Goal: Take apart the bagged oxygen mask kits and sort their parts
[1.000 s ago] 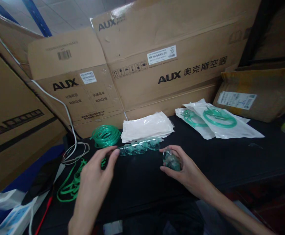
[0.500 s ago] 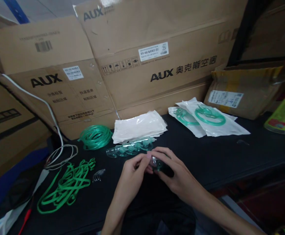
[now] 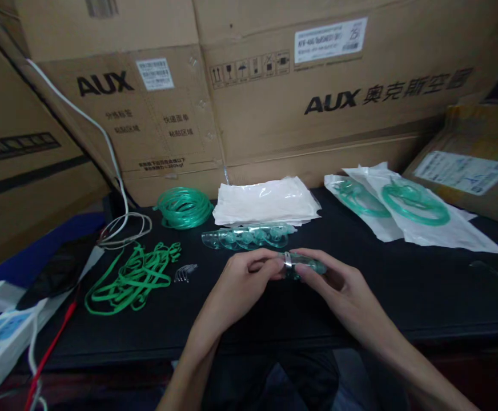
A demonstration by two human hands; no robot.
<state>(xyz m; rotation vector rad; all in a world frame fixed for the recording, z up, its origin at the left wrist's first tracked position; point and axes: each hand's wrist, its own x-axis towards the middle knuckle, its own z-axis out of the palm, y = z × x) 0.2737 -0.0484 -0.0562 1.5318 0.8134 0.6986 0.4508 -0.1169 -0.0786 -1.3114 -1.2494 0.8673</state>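
Above the near side of the black desk [image 3: 429,291], the left hand [image 3: 243,282] and right hand [image 3: 345,279] meet, fingers of both gripping a clear green plastic piece [image 3: 317,265] beside its silvery strip [image 3: 288,262]. Just behind lie similar green pieces [image 3: 253,237], overlapping in a row.

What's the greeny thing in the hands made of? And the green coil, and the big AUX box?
Held piece: probably plastic, since it's shiny and see-through; its silvery strip looks like metal, but could be coated plastic.
Green coil: glossy, bendy-looking plastic tubing, judging by its smooth, bright loops.
AUX box: dull brown cardboard, with creases and printing.
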